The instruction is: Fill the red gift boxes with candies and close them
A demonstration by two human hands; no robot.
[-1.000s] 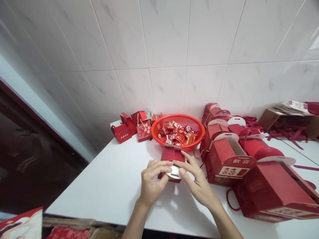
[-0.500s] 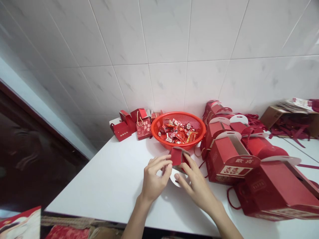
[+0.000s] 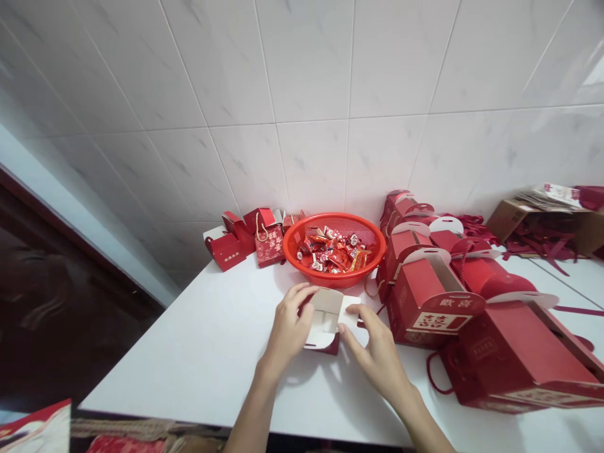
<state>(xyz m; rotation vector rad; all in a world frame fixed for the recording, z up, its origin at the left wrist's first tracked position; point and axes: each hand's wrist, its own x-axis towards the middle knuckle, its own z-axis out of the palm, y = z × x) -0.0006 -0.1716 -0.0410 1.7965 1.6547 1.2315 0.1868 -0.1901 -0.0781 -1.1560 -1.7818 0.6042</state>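
Observation:
Between my hands is a small gift box (image 3: 323,338), red outside and white inside, with its top flaps spread apart and its bare inside showing. My left hand (image 3: 287,324) grips the box's left side, the fingers curled over the edge. With thumb and fingers, my right hand (image 3: 375,346) pinches the white flap on the right. Just behind the box stands a red plastic basket (image 3: 289,255), and wrapped candies (image 3: 337,255) lie in it.
Several red gift boxes (image 3: 429,292) with rope handles line the right side. Small red boxes (image 3: 231,248) stand at the back left. Far right, a cardboard box (image 3: 507,220) holds dark red ribbons. The white table (image 3: 189,358) meets a tiled wall.
The small box's flaps have been opened outward, and its white inside now shows. My right hand has shifted to the right flap; my left hand stays at the left side.

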